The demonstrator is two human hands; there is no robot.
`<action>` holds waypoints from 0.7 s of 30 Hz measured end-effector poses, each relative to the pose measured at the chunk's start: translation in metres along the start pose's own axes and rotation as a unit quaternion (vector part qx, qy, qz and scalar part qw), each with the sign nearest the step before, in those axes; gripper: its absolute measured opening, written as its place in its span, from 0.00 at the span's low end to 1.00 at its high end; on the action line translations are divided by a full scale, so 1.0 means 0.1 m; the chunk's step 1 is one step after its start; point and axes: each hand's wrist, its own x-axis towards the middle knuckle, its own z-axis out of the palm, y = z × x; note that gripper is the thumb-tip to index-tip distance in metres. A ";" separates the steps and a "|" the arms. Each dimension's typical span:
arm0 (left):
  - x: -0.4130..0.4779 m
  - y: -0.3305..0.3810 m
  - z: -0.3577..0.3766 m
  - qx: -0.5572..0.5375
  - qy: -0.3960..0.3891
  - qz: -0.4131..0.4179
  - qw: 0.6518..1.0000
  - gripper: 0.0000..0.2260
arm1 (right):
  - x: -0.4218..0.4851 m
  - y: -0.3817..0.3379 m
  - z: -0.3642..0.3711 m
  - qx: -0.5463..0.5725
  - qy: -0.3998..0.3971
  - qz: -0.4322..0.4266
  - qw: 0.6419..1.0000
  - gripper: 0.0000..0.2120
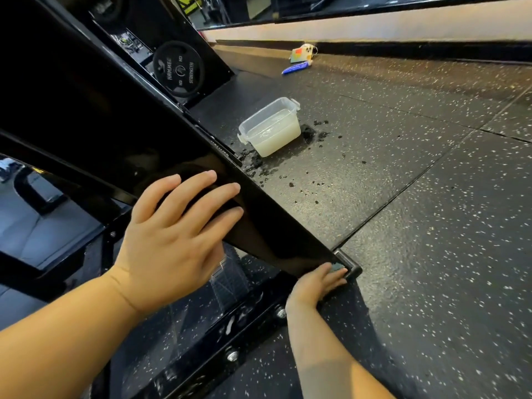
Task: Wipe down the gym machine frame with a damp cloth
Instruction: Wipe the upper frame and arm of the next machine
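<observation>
Fingers [332,278] of the right hand [313,287] are lying fairly straight and close together down at the floor, pressing a damp cloth [336,267] against the very bottom of the sloping beam. Only a dark greenish scrap of it is peeking out past the fingertips, right beside the beam's black foot cap [350,267]. Up the slope, the left hand [169,231] is resting flat on the gym machine frame [115,110], its fingers [201,184] spread well apart and gripping nothing, apparently bracing.

The cloth is looking soft, limp and light, so it is likely bunching unless a flat palm is holding it spread; pressing it from above, as here, seems the sensible hold. The frame is a different story: rigid, heavy, bolted steel that is going nowhere, and its gloss is probably turning slick where wet, so the bracing hand is best kept on a dry stretch.

That beam is showing deep glossy black, mirror-like, reflecting the left hand, and running from the upper left down to the speckled rubber floor [431,211]. Behind it a black weight plate [178,69] is hanging. Out on the floor a clear plastic tub [270,129] of cloudy water is sitting near the beam, with dark wet splashes [311,133] spotting the rubber around it. Far off by the wall, a blue item [296,67] and a small colourful one [302,51] are lying, too small to identify.
</observation>
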 end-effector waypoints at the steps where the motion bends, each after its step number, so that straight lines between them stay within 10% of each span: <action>1: -0.01 -0.01 0.00 -0.003 0.002 0.003 1.000 0.15 | -0.12 -0.08 0.07 0.005 0.008 0.007 1.000 0.27; 8: 0.01 -0.03 0.02 -0.008 0.024 0.002 1.000 0.15 | -0.91 0.11 0.32 -0.040 -0.092 -0.393 0.914 0.30; 16: 0.00 0.00 -0.01 -0.013 0.004 -0.003 1.000 0.14 | -0.07 -0.13 -0.03 -0.016 -0.031 -0.006 0.999 0.26; 21: -0.03 -0.01 -0.01 -0.015 -0.001 -0.004 1.000 0.14 | -0.79 -0.23 0.29 -0.041 -0.057 -0.206 0.976 0.32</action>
